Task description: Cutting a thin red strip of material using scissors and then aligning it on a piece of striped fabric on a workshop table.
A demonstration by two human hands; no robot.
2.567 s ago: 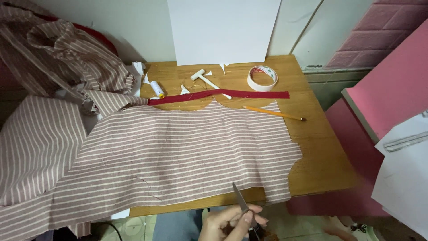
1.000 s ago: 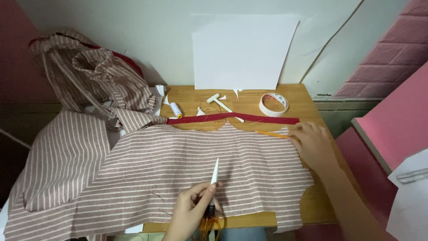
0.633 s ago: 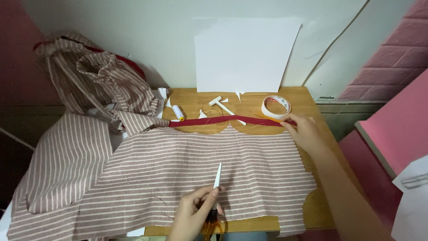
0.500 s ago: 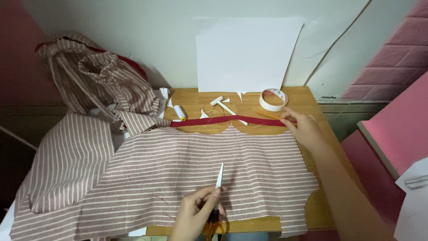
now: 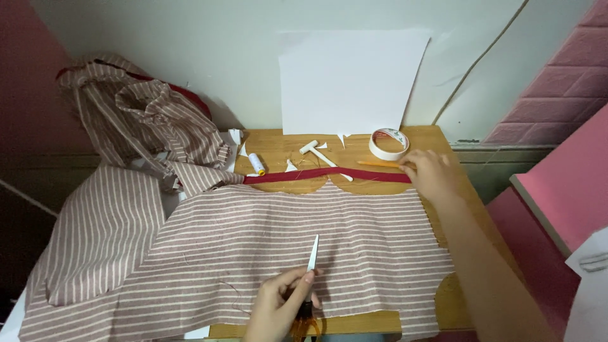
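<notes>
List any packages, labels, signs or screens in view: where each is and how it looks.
Blank white paper sheet: against the wall behind the table, rectangular, no visible print.
Tape roll: far right of the table, near the right hand; white ring whose inner core carries small red and dark print.
No packages, signs or screens visible.

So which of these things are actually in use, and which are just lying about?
In use:
- left hand holds scissors
- right hand on the pencil
- striped cloth under the scissors
- red strip along the cloth's top edge

Lying about:
- tape roll
- thread spool
- white paper
- bunched cloth
</notes>
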